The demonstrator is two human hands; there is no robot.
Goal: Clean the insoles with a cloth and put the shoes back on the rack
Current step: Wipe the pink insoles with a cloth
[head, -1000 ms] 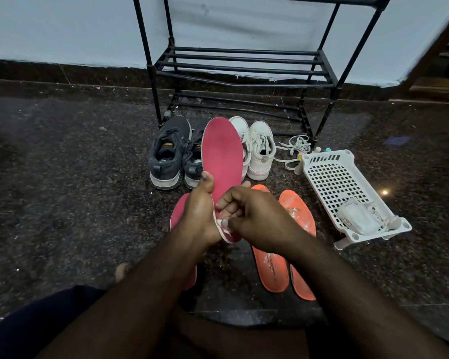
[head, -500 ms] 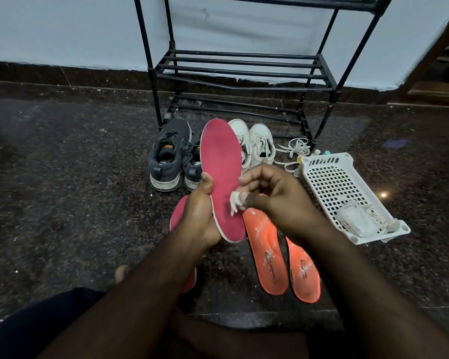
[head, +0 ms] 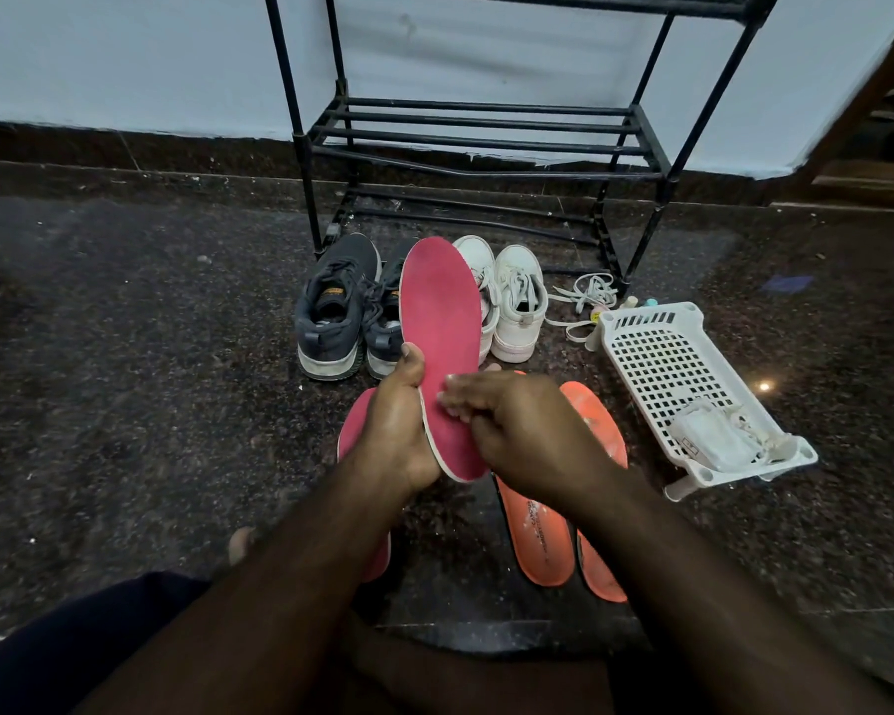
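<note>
Pink foam insole (head: 442, 353) is standing up in the left hand (head: 393, 430), its grip clamped on the heel end. The right hand (head: 522, 430) has come back from the side and is pressing curled fingers on it. The small white cloth is now hidden, so more wiping looks likely.

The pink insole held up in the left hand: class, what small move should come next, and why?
Probably a wipe up toward the toe. The left hand grips the pink insole near its heel, and the right hand has its fingertips low on the face, so the upper part lies beyond them. The cloth is not visible here.
</note>
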